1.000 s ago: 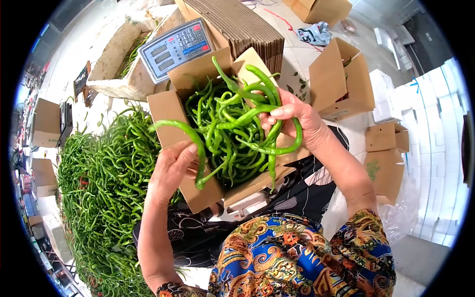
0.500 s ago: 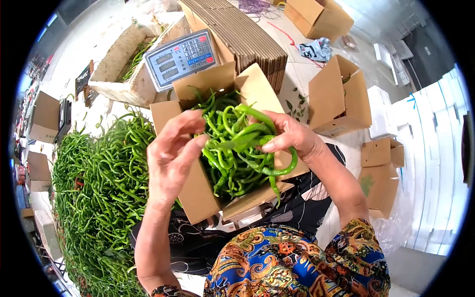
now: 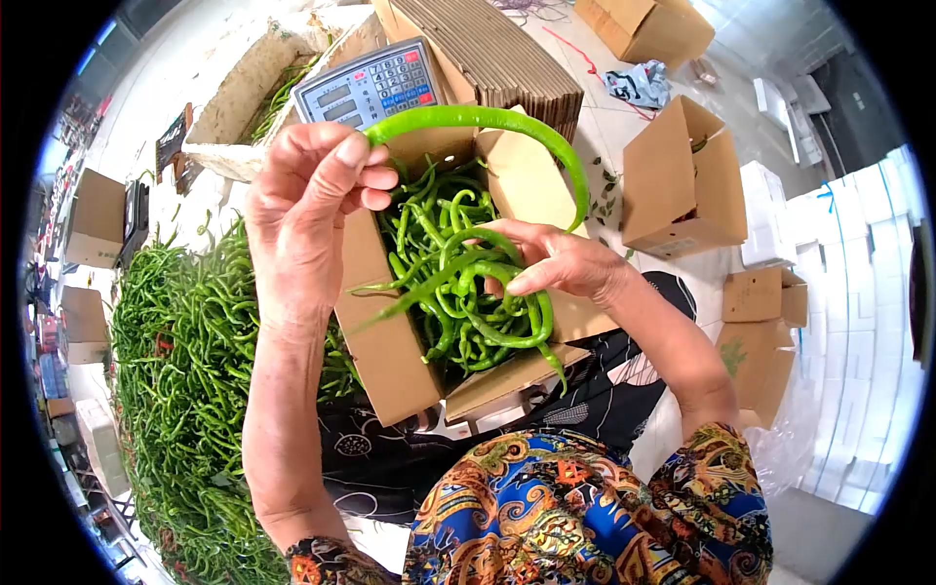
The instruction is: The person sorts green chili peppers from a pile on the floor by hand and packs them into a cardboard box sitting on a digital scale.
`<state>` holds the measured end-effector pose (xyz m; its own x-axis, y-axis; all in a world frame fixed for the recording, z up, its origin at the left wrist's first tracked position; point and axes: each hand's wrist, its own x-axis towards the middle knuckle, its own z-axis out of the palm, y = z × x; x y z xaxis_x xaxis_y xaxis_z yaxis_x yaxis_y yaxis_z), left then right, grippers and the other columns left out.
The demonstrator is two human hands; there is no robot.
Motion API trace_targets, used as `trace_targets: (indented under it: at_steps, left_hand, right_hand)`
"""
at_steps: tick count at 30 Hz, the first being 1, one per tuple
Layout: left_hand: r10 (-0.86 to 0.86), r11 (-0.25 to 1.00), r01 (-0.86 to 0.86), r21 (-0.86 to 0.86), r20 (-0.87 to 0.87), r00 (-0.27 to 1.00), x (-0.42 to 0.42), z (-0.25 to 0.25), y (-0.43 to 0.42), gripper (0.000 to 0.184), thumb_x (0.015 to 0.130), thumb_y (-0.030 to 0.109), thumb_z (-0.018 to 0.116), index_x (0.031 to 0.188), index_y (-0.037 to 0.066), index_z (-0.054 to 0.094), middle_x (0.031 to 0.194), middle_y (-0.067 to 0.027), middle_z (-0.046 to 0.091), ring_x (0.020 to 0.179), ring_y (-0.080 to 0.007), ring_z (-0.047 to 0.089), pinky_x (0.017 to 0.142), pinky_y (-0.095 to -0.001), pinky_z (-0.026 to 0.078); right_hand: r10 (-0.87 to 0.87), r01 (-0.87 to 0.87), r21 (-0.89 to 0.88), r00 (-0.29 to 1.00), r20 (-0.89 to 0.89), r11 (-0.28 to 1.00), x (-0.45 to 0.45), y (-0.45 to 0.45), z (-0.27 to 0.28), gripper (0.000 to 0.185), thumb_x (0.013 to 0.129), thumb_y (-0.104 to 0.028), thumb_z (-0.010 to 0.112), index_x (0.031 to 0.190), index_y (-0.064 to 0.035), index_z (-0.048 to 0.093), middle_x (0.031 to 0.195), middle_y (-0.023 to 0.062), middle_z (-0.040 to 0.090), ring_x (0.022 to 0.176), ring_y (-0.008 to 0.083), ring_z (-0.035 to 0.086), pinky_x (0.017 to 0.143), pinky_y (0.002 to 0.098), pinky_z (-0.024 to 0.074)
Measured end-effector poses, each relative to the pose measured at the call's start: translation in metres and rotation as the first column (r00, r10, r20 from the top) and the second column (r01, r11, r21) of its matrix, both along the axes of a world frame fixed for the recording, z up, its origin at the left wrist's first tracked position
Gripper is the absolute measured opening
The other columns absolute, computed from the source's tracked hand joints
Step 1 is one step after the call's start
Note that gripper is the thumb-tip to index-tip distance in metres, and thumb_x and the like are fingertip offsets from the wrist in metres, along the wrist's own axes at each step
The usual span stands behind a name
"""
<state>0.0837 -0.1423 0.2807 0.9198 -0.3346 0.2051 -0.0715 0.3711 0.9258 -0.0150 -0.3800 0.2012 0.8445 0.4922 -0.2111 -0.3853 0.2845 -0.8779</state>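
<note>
In my left hand (image 3: 317,185), thumb and fingers pinch the end of one long curved green chili pepper (image 3: 478,117). That pepper arcs over the box to the right, its far end hanging near my other hand. My right hand (image 3: 561,261) is closed on several green chili peppers (image 3: 531,331) above the open cardboard box (image 3: 390,366). More green peppers (image 3: 444,210) fill the box, which stands with its flaps spread in front of my lap. Parts of the fingers of my right hand are hidden behind the peppers.
A big heap of green peppers (image 3: 195,390) lies to the left. Behind the box are a scale display (image 3: 375,88), a foam box (image 3: 229,127) and stacked flat cardboard (image 3: 487,49). More open cartons (image 3: 673,185) stand at the right.
My left hand has risen up and left, and now holds a single long pepper. My right hand still holds peppers over the box, slightly shifted.
</note>
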Motion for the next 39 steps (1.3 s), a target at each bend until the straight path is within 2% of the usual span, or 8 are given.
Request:
trace_targets:
  at_steps: [6, 9, 15, 24, 28, 31, 35, 39]
  left_hand:
    - [0.089, 0.966, -0.087, 0.243, 0.006, 0.996, 0.072, 0.001, 0.017, 0.012, 0.092, 0.011, 0.061, 0.093, -0.001, 0.060, 0.081, -0.0097, 0.066, 0.072, -0.0138, 0.063, 0.067, -0.0247, 0.054]
    - [0.222, 0.940, -0.269, -0.210, -0.223, 0.949, 0.137, -0.004, 0.049, 0.047, 0.091, 0.009, 0.064, 0.123, -0.020, 0.044, 0.111, -0.0336, 0.060, 0.107, -0.0386, 0.063, 0.100, -0.0371, 0.053]
    - [0.158, 0.922, -0.077, 0.379, -0.189, 0.969, 0.032, -0.048, 0.050, 0.032, 0.093, 0.013, 0.062, 0.119, -0.005, 0.059, 0.100, -0.0132, 0.069, 0.087, -0.0162, 0.067, 0.077, -0.0271, 0.055]
    - [0.164, 0.898, -0.039, 0.438, -0.251, 0.954, -0.021, -0.061, 0.076, 0.025, 0.094, 0.016, 0.062, 0.112, 0.000, 0.065, 0.094, -0.0058, 0.068, 0.085, -0.0116, 0.064, 0.081, -0.0253, 0.051]
    - [0.183, 0.828, -0.074, 0.556, -0.143, 0.973, -0.019, -0.061, 0.085, 0.029, 0.094, 0.018, 0.062, 0.115, -0.002, 0.064, 0.098, -0.0074, 0.069, 0.090, -0.0122, 0.063, 0.084, -0.0265, 0.049]
    - [0.175, 0.794, -0.061, 0.605, -0.131, 0.976, -0.018, -0.059, 0.095, 0.030, 0.093, 0.018, 0.061, 0.116, -0.002, 0.064, 0.099, -0.0073, 0.070, 0.091, -0.0130, 0.063, 0.085, -0.0269, 0.049]
    - [0.089, 0.742, 0.009, 0.670, -0.112, 0.990, -0.020, -0.059, 0.097, 0.031, 0.090, 0.017, 0.063, 0.115, -0.002, 0.064, 0.097, -0.0070, 0.069, 0.086, -0.0124, 0.062, 0.078, -0.0257, 0.048]
    - [-0.190, 0.639, 0.220, 0.737, -0.126, 0.974, -0.037, -0.079, 0.091, 0.029, 0.084, 0.007, 0.067, 0.113, 0.001, 0.064, 0.097, -0.0045, 0.066, 0.081, -0.0118, 0.061, 0.070, -0.0275, 0.050]
  right_hand:
    - [-0.192, 0.188, -0.039, 0.964, -0.184, 0.981, 0.003, -0.021, -0.019, 0.055, 0.085, -0.002, 0.065, 0.135, 0.0013, 0.044, 0.109, 0.0109, 0.063, 0.093, 0.0146, 0.063, 0.077, 0.0263, 0.0539]
    - [-0.358, 0.336, -0.136, 0.911, -0.206, 0.932, 0.006, -0.029, -0.034, 0.046, 0.089, -0.004, 0.062, 0.132, 0.0035, 0.046, 0.103, 0.0114, 0.064, 0.080, 0.0106, 0.060, 0.071, 0.0224, 0.0541]
    - [-0.360, 0.356, -0.051, 0.920, -0.154, 0.933, 0.006, -0.029, -0.024, 0.052, 0.081, -0.001, 0.061, 0.131, 0.0015, 0.048, 0.101, 0.0105, 0.063, 0.088, 0.0137, 0.061, 0.075, 0.0251, 0.0534]
    - [-0.448, 0.519, -0.085, 0.799, 0.402, 0.851, -0.014, -0.004, 0.069, 0.046, 0.087, 0.002, 0.056, 0.131, -0.0064, 0.048, 0.122, 0.0065, 0.060, 0.097, 0.0123, 0.059, 0.086, 0.0255, 0.0501]
    - [0.338, 0.297, -0.682, 0.695, 0.635, 0.669, -0.018, 0.006, 0.038, 0.039, 0.082, -0.001, 0.060, 0.120, -0.0089, 0.059, 0.110, 0.0101, 0.063, 0.099, 0.0207, 0.061, 0.091, 0.0372, 0.0487]
    - [0.757, 0.021, -0.926, 0.568, 0.321, 0.377, -0.040, 0.006, 0.014, 0.033, 0.079, -0.007, 0.063, 0.112, -0.0079, 0.066, 0.102, 0.0110, 0.064, 0.102, 0.0284, 0.059, 0.092, 0.0418, 0.0448]
    - [0.640, -0.136, -0.826, 0.703, 0.309, 0.547, -0.044, 0.002, 0.016, 0.033, 0.075, -0.007, 0.068, 0.108, -0.0049, 0.066, 0.104, 0.0117, 0.064, 0.106, 0.0294, 0.058, 0.096, 0.0422, 0.0417]
    - [0.502, 0.159, -0.858, 0.754, 0.425, 0.488, -0.042, -0.007, 0.013, 0.031, 0.078, -0.012, 0.068, 0.108, -0.0045, 0.065, 0.102, 0.0129, 0.064, 0.099, 0.0336, 0.059, 0.089, 0.0435, 0.0466]
